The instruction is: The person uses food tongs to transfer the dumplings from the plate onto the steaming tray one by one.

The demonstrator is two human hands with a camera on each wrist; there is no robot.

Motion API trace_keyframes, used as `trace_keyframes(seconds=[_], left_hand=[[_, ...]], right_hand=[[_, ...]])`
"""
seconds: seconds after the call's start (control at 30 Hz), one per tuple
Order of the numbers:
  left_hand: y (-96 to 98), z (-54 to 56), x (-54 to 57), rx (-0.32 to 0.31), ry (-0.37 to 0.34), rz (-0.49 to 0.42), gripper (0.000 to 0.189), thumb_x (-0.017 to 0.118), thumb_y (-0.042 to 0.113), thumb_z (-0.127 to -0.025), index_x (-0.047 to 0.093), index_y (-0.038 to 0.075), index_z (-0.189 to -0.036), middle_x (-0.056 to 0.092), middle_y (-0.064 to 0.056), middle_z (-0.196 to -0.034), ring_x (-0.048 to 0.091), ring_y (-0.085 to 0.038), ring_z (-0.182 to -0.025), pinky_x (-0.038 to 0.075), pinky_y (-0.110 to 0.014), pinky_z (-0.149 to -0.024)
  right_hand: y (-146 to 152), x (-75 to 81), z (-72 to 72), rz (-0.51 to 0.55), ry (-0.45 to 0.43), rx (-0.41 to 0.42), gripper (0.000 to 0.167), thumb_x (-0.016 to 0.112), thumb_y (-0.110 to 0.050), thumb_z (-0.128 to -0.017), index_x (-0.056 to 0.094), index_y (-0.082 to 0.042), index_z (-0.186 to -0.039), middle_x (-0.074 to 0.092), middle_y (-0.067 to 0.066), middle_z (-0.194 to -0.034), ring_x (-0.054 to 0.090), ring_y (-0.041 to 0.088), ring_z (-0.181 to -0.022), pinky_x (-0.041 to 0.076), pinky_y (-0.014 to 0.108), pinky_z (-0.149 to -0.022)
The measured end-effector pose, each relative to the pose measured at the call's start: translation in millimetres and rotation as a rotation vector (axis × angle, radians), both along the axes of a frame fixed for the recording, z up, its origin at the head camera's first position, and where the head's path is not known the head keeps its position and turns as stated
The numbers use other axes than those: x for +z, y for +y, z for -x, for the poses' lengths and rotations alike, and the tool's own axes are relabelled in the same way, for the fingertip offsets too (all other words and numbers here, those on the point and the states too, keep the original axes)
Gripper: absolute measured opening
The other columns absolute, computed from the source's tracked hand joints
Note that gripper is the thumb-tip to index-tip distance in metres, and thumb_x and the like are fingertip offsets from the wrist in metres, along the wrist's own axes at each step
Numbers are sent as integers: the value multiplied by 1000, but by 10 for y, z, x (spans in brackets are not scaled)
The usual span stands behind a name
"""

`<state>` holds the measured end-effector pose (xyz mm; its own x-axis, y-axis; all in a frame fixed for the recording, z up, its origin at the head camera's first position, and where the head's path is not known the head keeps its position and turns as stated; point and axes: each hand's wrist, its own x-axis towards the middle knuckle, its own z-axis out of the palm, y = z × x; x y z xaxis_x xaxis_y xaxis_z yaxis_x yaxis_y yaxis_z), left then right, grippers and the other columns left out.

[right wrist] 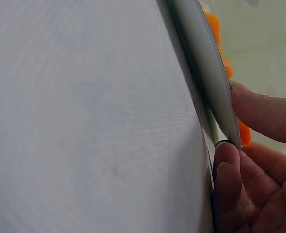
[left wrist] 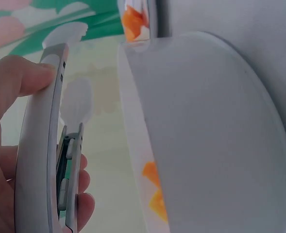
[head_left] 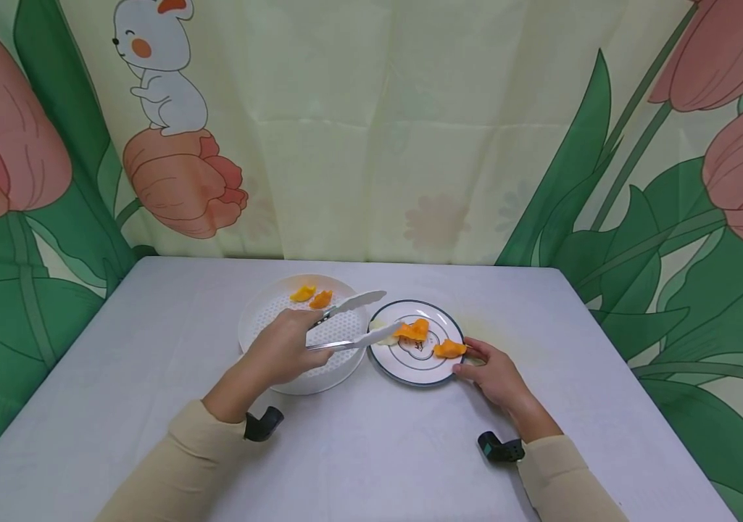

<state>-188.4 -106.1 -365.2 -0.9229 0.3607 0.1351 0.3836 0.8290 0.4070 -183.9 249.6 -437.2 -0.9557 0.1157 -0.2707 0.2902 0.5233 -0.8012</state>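
My left hand (head_left: pixel 289 348) grips a pair of tongs (head_left: pixel 345 344) with metal arms and whitish tips. In the head view the tips are spread apart, the nearer one reaching over the left rim of a white plate (head_left: pixel 404 371) with dark ring lines. Orange pieces (head_left: pixel 449 349) lie on this plate, along with a pale piece (head_left: pixel 382 333) by its left edge. My right hand (head_left: pixel 495 373) pinches the plate's right rim, thumb on top and fingers below in the right wrist view. Left of the plate, under the tongs, is a white perforated round tray (head_left: pixel 319 384).
Two yellow-orange pieces (head_left: pixel 312 295) lie at the far side of the perforated tray. A white cloth (head_left: pixel 371 449) covers the table. Behind it hangs a curtain (head_left: pixel 378 145) printed with tulips and a rabbit.
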Motion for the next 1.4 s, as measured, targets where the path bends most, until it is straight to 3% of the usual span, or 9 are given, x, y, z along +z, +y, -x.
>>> trace_keyframes(seconds=[0.3, 0.67, 0.93, 1.4], left_hand=[[146, 10, -55, -17, -45, -1, 60, 82, 32, -83, 63, 5, -133, 67, -11, -120, 58, -27, -106, 51, -45, -89], [390, 1, -95, -89, -33, -5, 52, 78, 30, -83, 66, 4, -127, 69, -9, -119, 59, -25, -106, 51, -39, -87], [492, 5, -119, -99, -45, 0, 52, 77, 29, -83, 66, 2, -126, 68, -10, -118, 58, -27, -108, 51, -39, -88], [720, 53, -173, -135, -104, 29, 51, 80, 25, -83, 67, 4, -128, 69, -8, -114, 54, -21, -99, 48, -30, -73]], right_hand=[[6, -7, 4, 3, -2, -1, 73, 75, -22, -91, 39, -9, -153, 46, 21, -149, 33, 41, -139, 36, 54, -107], [18, -10, 7, 3, 6, 8, 72, 75, -23, -91, 39, -9, -153, 47, 21, -148, 33, 42, -139, 34, 55, -108], [19, -14, 7, 2, 4, 7, 73, 75, -23, -91, 39, -9, -153, 47, 21, -148, 33, 42, -139, 34, 55, -108], [12, 6, -2, -3, 10, 17, 74, 75, -24, -91, 39, -7, -153, 48, 22, -147, 33, 42, -139, 32, 56, -109]])
